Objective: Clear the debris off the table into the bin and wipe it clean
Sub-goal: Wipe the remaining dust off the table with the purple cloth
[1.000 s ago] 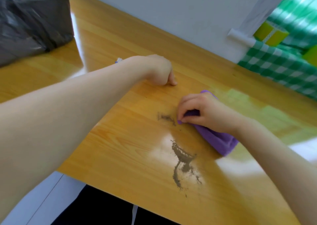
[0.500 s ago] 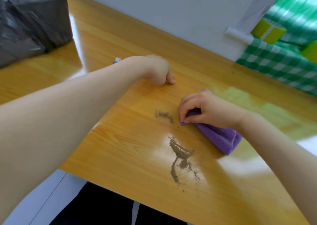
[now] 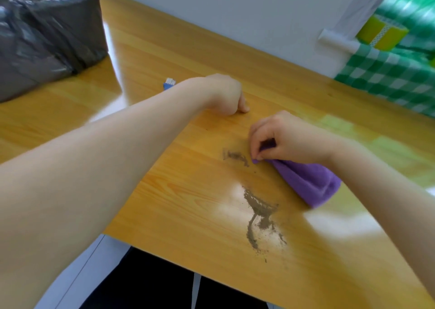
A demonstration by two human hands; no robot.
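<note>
Your right hand (image 3: 292, 141) has its fingers (image 3: 254, 141) pinched on the folded purple cloth (image 3: 310, 184), just beside a grey dirt smear (image 3: 235, 157) on the glossy wooden bench (image 3: 164, 202) (your left hand (image 3: 226, 94) curls under, and I cannot tell if it holds anything).

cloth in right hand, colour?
Purple cloth, gripped by right hand; head view.

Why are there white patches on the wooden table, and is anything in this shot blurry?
Head view: the white patches are glare off the glossy table, one over the grey debris, another beside the purple cloth. Head view again: the green checked cloth at far right and the black bin bag look soft and smeared.
</note>
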